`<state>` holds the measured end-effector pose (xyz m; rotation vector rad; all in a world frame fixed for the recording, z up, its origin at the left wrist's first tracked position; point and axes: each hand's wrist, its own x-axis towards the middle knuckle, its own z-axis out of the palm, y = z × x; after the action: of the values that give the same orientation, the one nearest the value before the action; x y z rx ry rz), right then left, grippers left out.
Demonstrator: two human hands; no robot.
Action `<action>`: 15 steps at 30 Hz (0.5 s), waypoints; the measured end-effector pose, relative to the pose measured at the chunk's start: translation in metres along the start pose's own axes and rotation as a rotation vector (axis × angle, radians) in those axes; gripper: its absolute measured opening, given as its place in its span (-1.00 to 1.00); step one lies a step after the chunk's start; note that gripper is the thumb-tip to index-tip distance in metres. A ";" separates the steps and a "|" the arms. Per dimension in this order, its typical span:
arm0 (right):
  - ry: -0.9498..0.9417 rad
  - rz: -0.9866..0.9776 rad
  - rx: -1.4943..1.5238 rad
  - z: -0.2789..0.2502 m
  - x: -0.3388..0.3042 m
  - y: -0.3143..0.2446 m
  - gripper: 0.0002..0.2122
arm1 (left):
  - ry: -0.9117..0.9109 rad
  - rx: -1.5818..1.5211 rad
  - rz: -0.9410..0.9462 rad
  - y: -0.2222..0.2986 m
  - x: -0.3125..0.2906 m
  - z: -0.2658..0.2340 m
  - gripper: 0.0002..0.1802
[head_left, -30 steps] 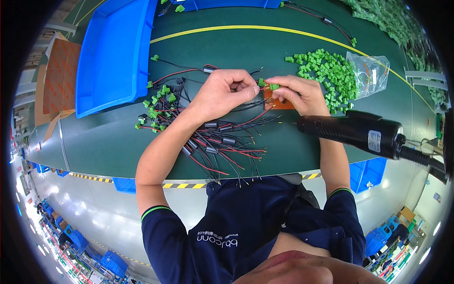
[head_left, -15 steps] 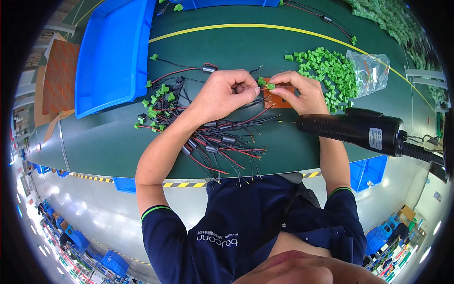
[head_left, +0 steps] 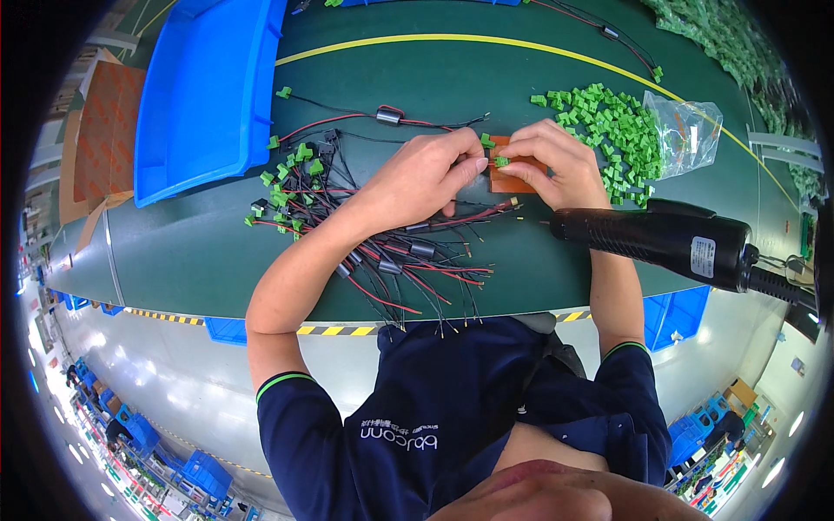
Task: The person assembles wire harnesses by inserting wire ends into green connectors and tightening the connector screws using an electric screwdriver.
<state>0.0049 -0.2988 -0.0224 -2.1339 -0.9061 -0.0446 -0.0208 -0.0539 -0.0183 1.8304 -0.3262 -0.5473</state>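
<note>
My right hand (head_left: 560,165) pinches a small green terminal connector (head_left: 502,161) between thumb and fingertips, over an orange-brown block (head_left: 517,184) on the table. My left hand (head_left: 430,174) is closed at the connector's left side, thumb against fingers, on a thin red wire. Whether the wire's tip sits inside the connector is hidden by the fingers. Another green connector (head_left: 486,141) lies at the block's upper left edge. Below and left of my left hand spreads a bundle of red and black wires (head_left: 408,269) with dark cylindrical cores and bare ends; green connectors (head_left: 300,156) cap its far ends.
A black electric screwdriver (head_left: 643,239) lies across my right forearm, its tip toward the wires. Loose green connectors (head_left: 608,130) are heaped beside a clear plastic bag (head_left: 686,130). A blue bin (head_left: 204,95) and a cardboard box (head_left: 104,130) stand at left. One finished-looking cable (head_left: 388,115) lies beyond my left hand.
My left fingertips have moved slightly right, up against the connector. The connector sits a little lower over the block, and the view has shifted slightly.
</note>
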 end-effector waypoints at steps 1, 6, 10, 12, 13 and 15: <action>-0.020 0.013 0.016 0.000 -0.001 0.000 -0.82 | -0.019 0.023 -0.011 0.001 0.000 0.000 -0.78; -0.112 -0.007 0.025 0.000 -0.003 0.001 -0.82 | -0.033 0.112 -0.028 -0.004 0.001 0.003 -0.79; -0.159 -0.018 0.035 -0.001 -0.001 -0.003 -0.81 | 0.056 0.270 0.203 -0.013 0.004 0.007 -0.79; -0.174 -0.018 0.017 0.000 -0.002 -0.004 -0.81 | 0.061 0.279 0.186 -0.016 0.005 0.010 -0.80; -0.182 -0.010 -0.046 0.000 -0.004 -0.004 -0.82 | 0.065 0.284 0.179 -0.017 0.006 0.011 -0.80; -0.193 -0.002 -0.109 0.002 -0.008 -0.004 -0.82 | 0.071 0.288 0.170 -0.017 0.007 0.012 -0.81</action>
<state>-0.0037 -0.3006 -0.0235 -2.2669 -1.0384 0.1150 -0.0219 -0.0618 -0.0390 2.0694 -0.5290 -0.3283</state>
